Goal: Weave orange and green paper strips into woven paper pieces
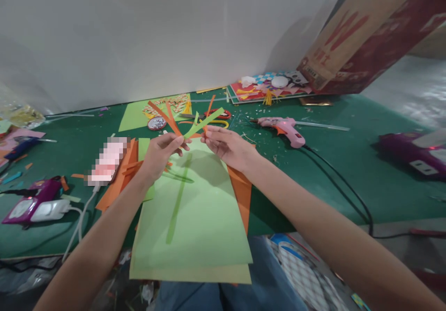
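My left hand (165,150) pinches a green paper strip (205,121) together with orange paper strips (163,115) that fan out above the fingers. Close beside it, my right hand (223,143) has its fingertips closed on an orange strip (205,132) near the green one. Both hands are over a light green paper sheet (205,208), which lies on the table's front edge and overhangs it. A darker green strip (179,199) rests lengthwise on that sheet. Orange paper (243,195) shows under its right side.
A pink glue gun (287,129) lies to the right, its cord running off the edge. Scissors (218,114) lie behind the hands. At left are a phone (109,160) on a cable and a purple power strip (38,204). A paper bag (362,32) leans at back right.
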Tool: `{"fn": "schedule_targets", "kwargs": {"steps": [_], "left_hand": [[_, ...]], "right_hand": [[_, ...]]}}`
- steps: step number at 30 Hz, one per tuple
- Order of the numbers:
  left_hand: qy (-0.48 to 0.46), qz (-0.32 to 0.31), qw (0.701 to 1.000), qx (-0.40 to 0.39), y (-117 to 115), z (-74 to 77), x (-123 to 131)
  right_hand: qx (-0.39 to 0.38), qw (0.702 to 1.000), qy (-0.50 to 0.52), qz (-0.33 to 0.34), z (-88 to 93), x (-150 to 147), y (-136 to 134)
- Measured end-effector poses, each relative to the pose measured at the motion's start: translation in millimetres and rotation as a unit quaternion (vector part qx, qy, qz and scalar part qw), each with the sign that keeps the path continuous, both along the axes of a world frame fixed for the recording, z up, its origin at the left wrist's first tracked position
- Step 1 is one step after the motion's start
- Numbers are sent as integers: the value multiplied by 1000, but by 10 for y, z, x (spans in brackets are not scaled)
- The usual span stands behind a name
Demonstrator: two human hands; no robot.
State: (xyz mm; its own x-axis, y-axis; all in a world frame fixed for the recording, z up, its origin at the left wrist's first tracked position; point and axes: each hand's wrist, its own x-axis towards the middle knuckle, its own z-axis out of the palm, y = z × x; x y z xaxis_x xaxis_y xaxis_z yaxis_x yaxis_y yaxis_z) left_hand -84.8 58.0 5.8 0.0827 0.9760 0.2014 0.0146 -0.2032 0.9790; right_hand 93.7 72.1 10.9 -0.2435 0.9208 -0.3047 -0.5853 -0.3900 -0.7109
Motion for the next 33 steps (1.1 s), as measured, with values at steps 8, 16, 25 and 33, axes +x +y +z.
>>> {"fn": "schedule_targets", "kwargs": {"steps": [8,16,25,33], "left_hand": [[24,-32,999,13,-1,-44,-38],[-3,-6,999,42,7,-42,-29],[97,-9,994,46,-31,-33,-22],[112,38,992,51,-32,2,-15]], "right_hand": [[17,998,-39,38,-15,4,2],[9,996,-66,63,-14,-24,-15],[41,993,-64,88,-24,-33,-48],[68,993,-57,82,-58,-5,-26]]}}
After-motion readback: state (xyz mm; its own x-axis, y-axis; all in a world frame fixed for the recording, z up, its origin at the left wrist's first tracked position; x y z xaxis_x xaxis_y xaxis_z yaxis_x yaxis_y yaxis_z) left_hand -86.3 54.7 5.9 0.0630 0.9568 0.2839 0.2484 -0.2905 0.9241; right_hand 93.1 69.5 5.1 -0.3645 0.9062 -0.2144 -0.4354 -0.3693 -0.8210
